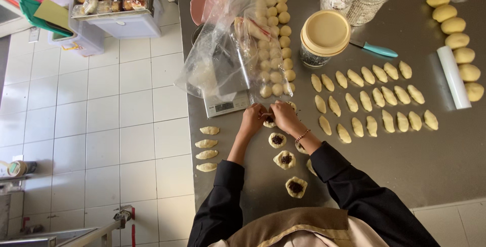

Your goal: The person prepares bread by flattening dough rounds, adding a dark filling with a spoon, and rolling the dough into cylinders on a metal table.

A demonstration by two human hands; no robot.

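The left hand (253, 119) and the right hand (284, 116) are close together, and the fingers of both pinch one small piece of dough (269, 122) that lies on the steel table (405, 166), just in front of a digital scale (226, 104). The right wrist carries a beaded bracelet (302, 135). Directly below the hands, three open dough rounds with dark filling (286, 159) lie in a row toward the person. Left of the left arm, four closed dough pieces (206, 149) lie near the table edge. To the right there are three rows of shaped pieces (374, 103), a lidded container (324, 33), a teal-handled knife (375, 49) and a white roller (453, 76).
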